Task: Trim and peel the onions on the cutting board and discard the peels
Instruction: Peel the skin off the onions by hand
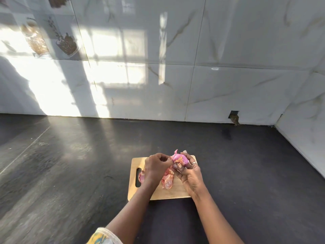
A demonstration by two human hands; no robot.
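Two hands are working one onion [179,158], holding it just above the far end of the board [175,192]. The right hand [190,173] is cradling it, thumb and fingers curling round its near and far sides. The left hand [155,165] is pinching a flap of skin [171,158] at the onion's left flank, fingertips drawn tight together. Loose peels [168,181] are lying on the board under the hands. Another reddish piece [141,176] is sitting by the handle slot, half hidden by the left wrist; whether it is peel or onion I cannot tell.

Peeling looks to be the step in hand. Glossy pink is already showing over most of the bulb, with an orange patch remaining near the thumb. The next move is likely calling for a steady pull away from the bulb while the right hand is turning it to feed the tear. No knife or bin is showing, so discarding will mean gathering the peels and carrying them out of view.
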